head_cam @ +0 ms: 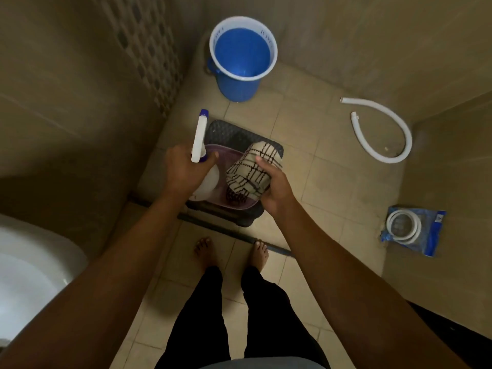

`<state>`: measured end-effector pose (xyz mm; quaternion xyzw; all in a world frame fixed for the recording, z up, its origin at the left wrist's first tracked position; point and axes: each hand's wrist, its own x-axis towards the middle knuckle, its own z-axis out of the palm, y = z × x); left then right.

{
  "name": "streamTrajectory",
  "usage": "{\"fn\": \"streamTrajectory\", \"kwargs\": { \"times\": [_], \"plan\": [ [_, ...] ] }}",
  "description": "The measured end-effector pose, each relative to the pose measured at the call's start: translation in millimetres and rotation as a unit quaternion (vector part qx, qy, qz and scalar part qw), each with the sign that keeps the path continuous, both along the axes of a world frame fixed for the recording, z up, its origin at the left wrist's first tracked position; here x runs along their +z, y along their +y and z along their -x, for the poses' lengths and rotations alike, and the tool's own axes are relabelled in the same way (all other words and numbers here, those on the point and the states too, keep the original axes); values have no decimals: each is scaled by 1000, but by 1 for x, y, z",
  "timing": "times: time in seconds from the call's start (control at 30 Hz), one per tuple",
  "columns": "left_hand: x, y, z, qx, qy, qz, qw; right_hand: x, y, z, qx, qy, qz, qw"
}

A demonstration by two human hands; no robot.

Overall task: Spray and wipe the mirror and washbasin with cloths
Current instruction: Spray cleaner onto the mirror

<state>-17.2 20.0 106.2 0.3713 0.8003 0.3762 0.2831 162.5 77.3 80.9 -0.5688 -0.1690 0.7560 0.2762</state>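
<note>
Cloths [251, 169], folded and checked, are clamped in the right hand [274, 191] above the purple tub [234, 205] on the dark stool [226, 131], the left hand [183, 169] closed round the spray bottle [200, 139]; both should lift clear together, bottle kept upright.

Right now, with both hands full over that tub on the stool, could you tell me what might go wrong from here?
1. The left hand holds the spray bottle and the right hand the checked cloth, so neither could break a fall.
2. The loose white hose lies on the floor to the right; bare feet might trip on it.
3. The purple tub sits on a small dark stool; a knock might tip it.
</note>
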Motion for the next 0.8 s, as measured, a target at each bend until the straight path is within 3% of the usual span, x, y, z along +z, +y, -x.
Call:
{"fn": "streamTrajectory", "kwargs": {
  "times": [0.57,0.8],
  "plan": [
    [141,-39,-24,156,-32,-106,982,114,20,-1,116,181,-61,975],
    [193,-70,-36,240,44,-149,958,166,17,17,174,255,-51,950]
  ]
}}
